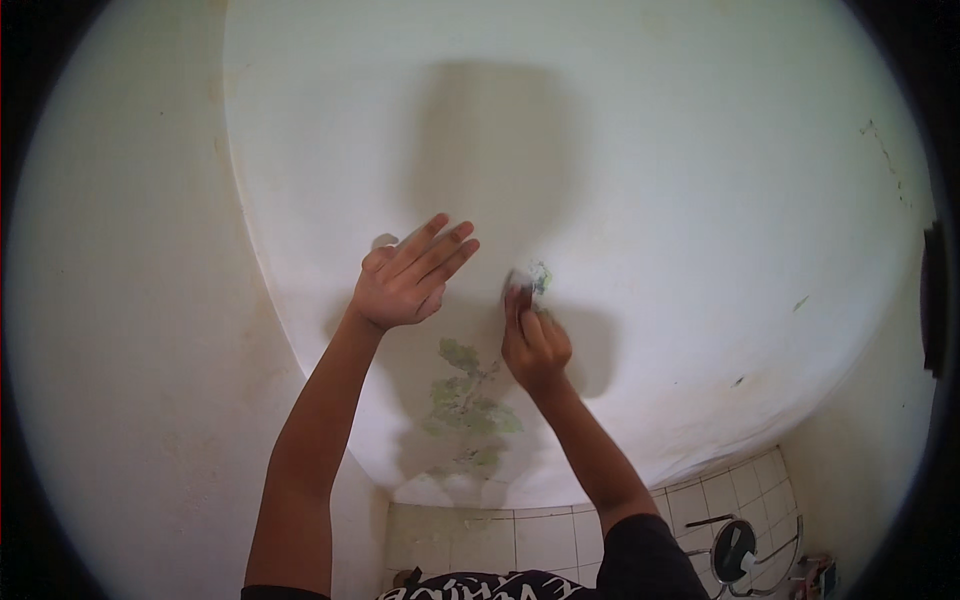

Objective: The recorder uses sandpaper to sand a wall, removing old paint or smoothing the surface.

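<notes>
My left hand (402, 285) is raised before the pale wall (680, 220), with several fingers stretched up and to the right. A small greyish shape (385, 240) shows at its far edge; I cannot tell whether it is a thing or shadow. To the right, my right hand (535, 345) presses its fingertips toward the wall. Something pale shows at those fingertips, too blurred and covered to name. Just beside them is a small greenish-white damaged patch (542, 277). Lower down, between my forearms, lies a larger patch of flaked paint (465, 400) with green showing through.
Another wall (150, 300) meets this one at a corner on the left. White floor tiles (545, 540) run along the bottom. A stool with a round black seat (735, 548) and metal legs stands at the lower right. A dark object (932, 300) is at the right rim.
</notes>
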Demonstrator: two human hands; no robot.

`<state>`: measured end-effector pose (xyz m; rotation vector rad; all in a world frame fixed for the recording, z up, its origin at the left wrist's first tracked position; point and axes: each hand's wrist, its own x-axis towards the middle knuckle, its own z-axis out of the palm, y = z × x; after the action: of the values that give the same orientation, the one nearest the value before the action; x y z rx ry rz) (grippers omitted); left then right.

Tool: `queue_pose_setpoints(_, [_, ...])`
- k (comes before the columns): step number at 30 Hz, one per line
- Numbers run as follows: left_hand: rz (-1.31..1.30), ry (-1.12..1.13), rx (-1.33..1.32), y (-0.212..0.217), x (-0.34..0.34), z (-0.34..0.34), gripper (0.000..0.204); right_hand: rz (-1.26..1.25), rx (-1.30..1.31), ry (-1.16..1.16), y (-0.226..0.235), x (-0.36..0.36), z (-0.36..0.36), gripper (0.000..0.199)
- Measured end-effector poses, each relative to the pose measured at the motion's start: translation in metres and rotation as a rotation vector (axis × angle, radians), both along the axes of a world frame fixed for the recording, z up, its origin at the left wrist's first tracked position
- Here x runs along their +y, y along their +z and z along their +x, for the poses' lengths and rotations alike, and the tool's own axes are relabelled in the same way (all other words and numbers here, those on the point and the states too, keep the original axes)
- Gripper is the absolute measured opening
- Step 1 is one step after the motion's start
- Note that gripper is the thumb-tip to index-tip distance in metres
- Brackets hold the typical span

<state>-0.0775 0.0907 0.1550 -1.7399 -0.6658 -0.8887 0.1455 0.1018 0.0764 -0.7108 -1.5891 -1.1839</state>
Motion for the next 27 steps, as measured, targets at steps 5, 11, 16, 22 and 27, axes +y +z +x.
queue_pose_setpoints(5, [0.001,0.006,-0.007,0.004,0.001,-0.002,0.053,0.037,0.090,-0.004,0.019,0.003,-0.013,0.028])
queue_pose_setpoints(11, [0.020,0.009,-0.003,0.003,-0.002,0.001,0.056,-0.075,0.065,-0.022,-0.008,-0.010,-0.004,0.033])
queue_pose_setpoints(16, [-0.007,-0.020,-0.015,0.002,-0.002,0.002,0.056,-0.012,0.225,0.029,0.034,0.003,-0.003,0.036])
queue_pose_setpoints(22, [-0.003,0.007,-0.026,0.002,-0.003,0.000,0.055,-0.576,0.298,0.421,-0.091,-0.044,0.006,0.021])
queue_pose_setpoints(27, [-0.003,-0.010,-0.010,-0.001,0.002,0.000,0.053,-1.168,1.502,1.662,-0.089,-0.071,0.022,0.017])
